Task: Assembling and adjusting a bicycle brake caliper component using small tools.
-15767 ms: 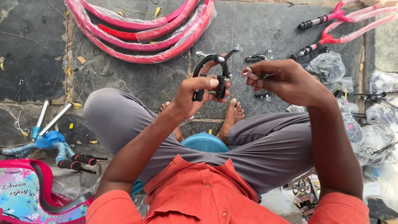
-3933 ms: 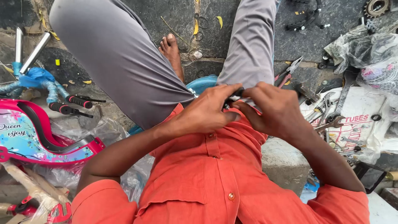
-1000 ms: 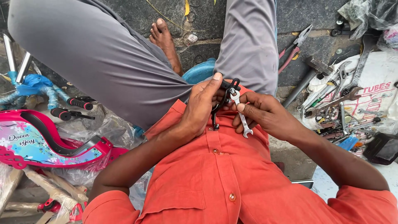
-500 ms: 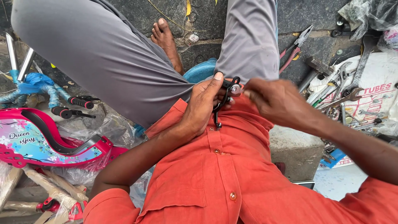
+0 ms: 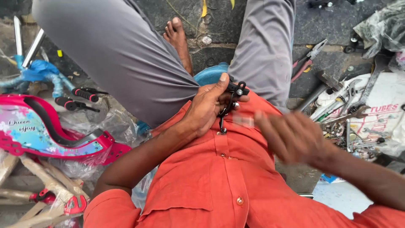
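Observation:
My left hand [image 5: 206,107] is closed around a black metal brake caliper [image 5: 231,99] and holds it against my orange shirt, with its bolt end pointing up by my thumb. My right hand [image 5: 291,137] is blurred with motion, a little to the right of the caliper and apart from it. Whether it holds the small wrench is hidden by the blur. I sit on a low blue stool [image 5: 211,74] with grey-trousered knees spread.
Loose tools [image 5: 346,114] lie on a white sheet at the right, with red-handled pliers [image 5: 306,59] above them. A pink bicycle part [image 5: 46,135], black-and-red grips [image 5: 80,98] and clear plastic wrap lie at the left.
My right hand has pulled away from the caliper, down and to the right. My left hand keeps the caliper in place.

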